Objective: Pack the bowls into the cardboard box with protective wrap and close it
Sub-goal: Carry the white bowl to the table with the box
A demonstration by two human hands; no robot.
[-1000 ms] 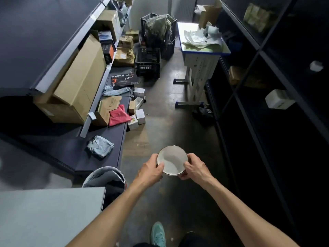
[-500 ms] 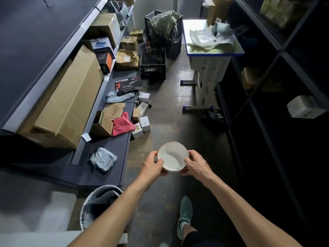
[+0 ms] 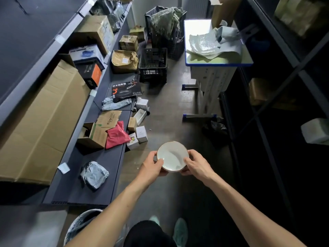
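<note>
We hold one white bowl point(image 3: 172, 155) out over the floor point(image 3: 169, 107), left hand point(image 3: 153, 166) and right hand point(image 3: 197, 165) each with a curled grip on opposite rims (thumbs just inside the lip). Open floor runs ahead between the low shelf point(image 3: 99, 166) edge on our left and dark racking point(image 3: 255, 120) on our right. Farther on stand two black crates point(image 3: 153, 65) and one blue-edged desk point(image 3: 219, 64) carrying crumpled wrap point(image 3: 204, 44).
</note>
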